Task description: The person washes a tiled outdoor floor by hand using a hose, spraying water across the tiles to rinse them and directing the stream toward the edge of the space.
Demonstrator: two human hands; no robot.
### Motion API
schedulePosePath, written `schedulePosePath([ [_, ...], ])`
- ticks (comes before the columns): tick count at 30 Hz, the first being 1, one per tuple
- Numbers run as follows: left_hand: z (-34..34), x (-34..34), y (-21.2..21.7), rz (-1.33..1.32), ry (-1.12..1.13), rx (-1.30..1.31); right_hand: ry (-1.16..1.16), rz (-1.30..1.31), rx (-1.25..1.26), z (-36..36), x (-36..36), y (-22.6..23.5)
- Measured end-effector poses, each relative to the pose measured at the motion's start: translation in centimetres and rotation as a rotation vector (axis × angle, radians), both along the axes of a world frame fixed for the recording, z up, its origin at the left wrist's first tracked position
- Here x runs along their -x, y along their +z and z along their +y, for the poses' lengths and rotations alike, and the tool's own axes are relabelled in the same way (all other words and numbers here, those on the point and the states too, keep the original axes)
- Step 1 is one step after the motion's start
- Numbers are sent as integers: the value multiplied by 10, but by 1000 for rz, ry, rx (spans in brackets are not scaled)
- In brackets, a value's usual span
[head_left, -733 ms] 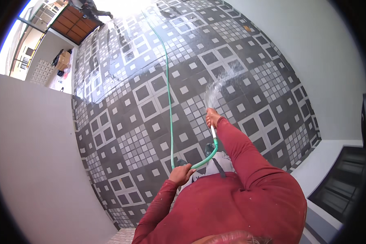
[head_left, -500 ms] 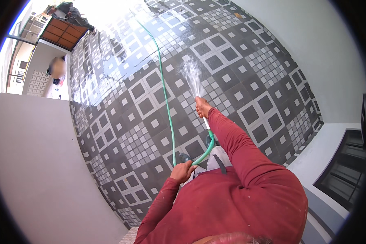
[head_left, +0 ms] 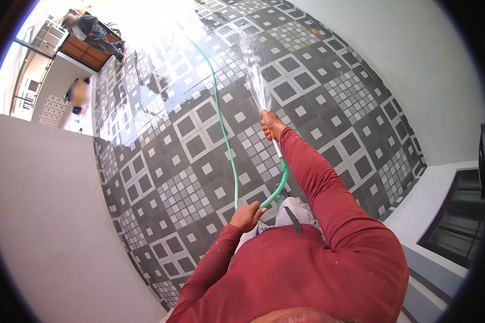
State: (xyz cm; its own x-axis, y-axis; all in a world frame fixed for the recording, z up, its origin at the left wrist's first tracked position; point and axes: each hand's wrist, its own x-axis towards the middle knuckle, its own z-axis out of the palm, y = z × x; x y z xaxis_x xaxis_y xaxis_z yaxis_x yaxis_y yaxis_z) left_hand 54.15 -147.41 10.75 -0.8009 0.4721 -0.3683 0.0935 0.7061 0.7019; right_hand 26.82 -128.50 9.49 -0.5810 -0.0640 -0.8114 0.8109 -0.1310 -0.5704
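Observation:
My right hand (head_left: 272, 125) is wrapped round the white end pipe of a green garden hose (head_left: 283, 171), held out ahead of me at arm's length. A fanning jet of water (head_left: 257, 81) leaves that end and lands on the patterned grey tile floor (head_left: 210, 167) farther off. Close to my waist, my left hand (head_left: 246, 216) grips the hose where it bends. From there the hose runs away along the floor to the bright far end. My fingers partly hide the pipe's tip.
Pale walls stand on the left (head_left: 64, 215) and right (head_left: 404, 64). Wet, shiny tiles spread across the far left. Beyond them a person (head_left: 94, 36) in dark clothes is beside a brown panelled gate (head_left: 81, 54). A dark-framed window (head_left: 452, 218) is at lower right.
My right hand has moved slightly farther forward with the hose end, and the water reaches farther out. My left hand has shifted a little forward and right. The far person stands more upright.

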Motion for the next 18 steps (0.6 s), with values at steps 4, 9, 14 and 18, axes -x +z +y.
schedulePosePath([
  [4, -17, -14, -4, -8, -46, -35, -82, -84, -23, 13, -24, -26],
  [9, -27, -33, -10, -105, -139, -59, -380, -297, 7, 70, -83, -72],
  [14, -8, -31, -1, -133, -292, -5, -631, -378, -28, 129, -154, -86],
  [18, 39, -13, 5, -123, -428, 52, -680, -335, -16, 187, -182, -102],
])
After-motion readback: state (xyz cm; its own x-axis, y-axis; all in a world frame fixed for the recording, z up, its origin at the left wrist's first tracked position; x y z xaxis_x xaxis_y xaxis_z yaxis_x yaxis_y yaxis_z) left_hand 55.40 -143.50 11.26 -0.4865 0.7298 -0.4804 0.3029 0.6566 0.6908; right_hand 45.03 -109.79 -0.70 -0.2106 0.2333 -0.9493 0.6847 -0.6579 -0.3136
